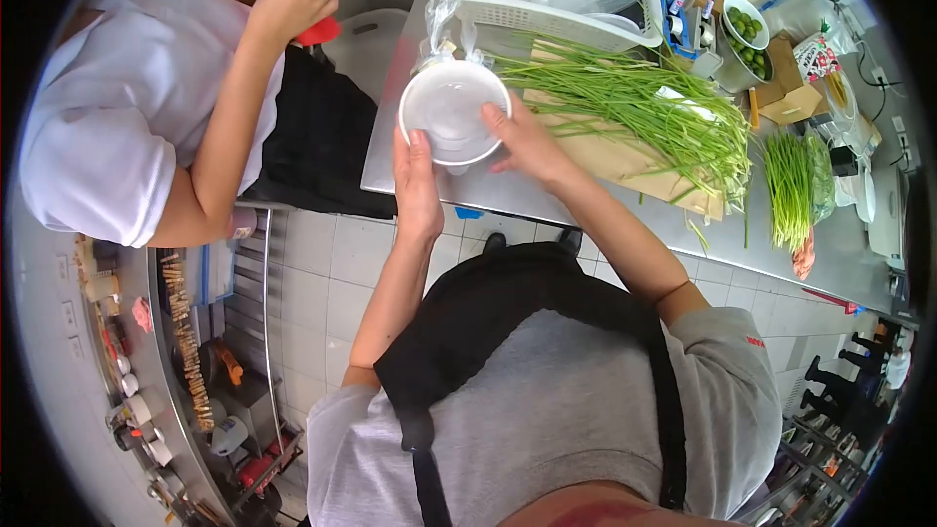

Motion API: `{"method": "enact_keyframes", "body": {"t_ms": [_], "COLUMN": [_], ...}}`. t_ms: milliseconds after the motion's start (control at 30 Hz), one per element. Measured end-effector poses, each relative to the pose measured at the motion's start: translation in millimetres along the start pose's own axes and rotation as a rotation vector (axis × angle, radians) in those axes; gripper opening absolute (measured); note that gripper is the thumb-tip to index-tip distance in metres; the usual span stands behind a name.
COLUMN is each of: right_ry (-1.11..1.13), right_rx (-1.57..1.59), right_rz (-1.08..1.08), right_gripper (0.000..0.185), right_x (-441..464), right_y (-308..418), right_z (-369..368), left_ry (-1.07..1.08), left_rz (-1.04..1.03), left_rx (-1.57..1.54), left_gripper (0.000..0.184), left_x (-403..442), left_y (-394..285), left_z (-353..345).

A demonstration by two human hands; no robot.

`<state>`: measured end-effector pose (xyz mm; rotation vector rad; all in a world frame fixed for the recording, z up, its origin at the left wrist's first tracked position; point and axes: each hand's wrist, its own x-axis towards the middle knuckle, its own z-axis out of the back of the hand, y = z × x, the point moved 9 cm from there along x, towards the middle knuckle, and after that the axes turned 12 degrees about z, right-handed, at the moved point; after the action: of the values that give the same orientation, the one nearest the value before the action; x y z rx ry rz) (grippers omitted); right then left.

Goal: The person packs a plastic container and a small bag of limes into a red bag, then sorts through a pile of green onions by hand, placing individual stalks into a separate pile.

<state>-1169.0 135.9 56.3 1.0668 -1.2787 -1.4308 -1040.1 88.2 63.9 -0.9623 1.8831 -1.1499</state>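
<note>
A round white plastic bowl (456, 113) is held over the near edge of the steel counter, its opening facing me. My left hand (418, 187) grips it from the lower left, the thumb lying against the rim. On the other side my right hand (535, 144) has its thumb on the rim; some of its fingers are hidden by the bowl. Just right of the bowl lies a big pile of long green stalks (625, 107) on brown cardboard (625, 162). A knotted clear plastic bag (451, 31) is just behind the bowl.
A white basket (547, 12) of clear plastic lids stands at the back. Farther right are a bowl of green limes (745, 23), a cardboard box (789, 88) and a green bundle (789, 181). At left, a person in white (117, 127) handles something red (320, 29).
</note>
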Motion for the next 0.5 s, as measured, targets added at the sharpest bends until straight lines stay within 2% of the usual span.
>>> {"method": "enact_keyframes", "body": {"t_ms": [67,133,200,233,267,333,367,500], "right_ry": [-0.115,-0.145,-0.169,-0.184,-0.176,-0.2,-0.182,-0.16], "right_rx": [0.415,0.453,0.571,0.553,0.548,0.503,0.497,0.505], "right_rz": [-0.142,-0.139,-0.134,-0.084,-0.067,-0.001,-0.007,0.063], "right_gripper": [0.06,0.059,0.058,0.058,0.058,0.058,0.058,0.058], "right_x": [-3.0,-1.9,-4.2,-5.5,-2.6,-4.2,0.1,6.9], "right_y": [-14.6,-15.4,-12.5,-3.9,5.8,24.0,21.6,54.0], "right_z": [11.1,30.0,45.6,54.4,61.1,77.4,88.3,112.2], "left_ry": [0.117,0.116,-0.132,-0.206,-0.212,-0.099,-0.095,-0.131], "left_rz": [0.052,0.0,-0.419,-0.542,-0.56,-0.304,-0.245,-0.266], "left_rx": [-0.038,0.032,0.715,0.74,0.736,0.438,0.421,0.601], "left_gripper": [0.047,0.042,0.039,0.035,0.035,0.028,0.018,0.019], "left_x": [7.6,24.8,33.9,34.4,32.7,33.1,34.4,15.2], "left_y": [-0.1,-11.6,-38.1,-44.2,-48.5,-31.3,-19.9,-1.5], "left_z": [-7.1,-3.0,3.0,6.8,5.3,12.2,18.5,31.1]}}
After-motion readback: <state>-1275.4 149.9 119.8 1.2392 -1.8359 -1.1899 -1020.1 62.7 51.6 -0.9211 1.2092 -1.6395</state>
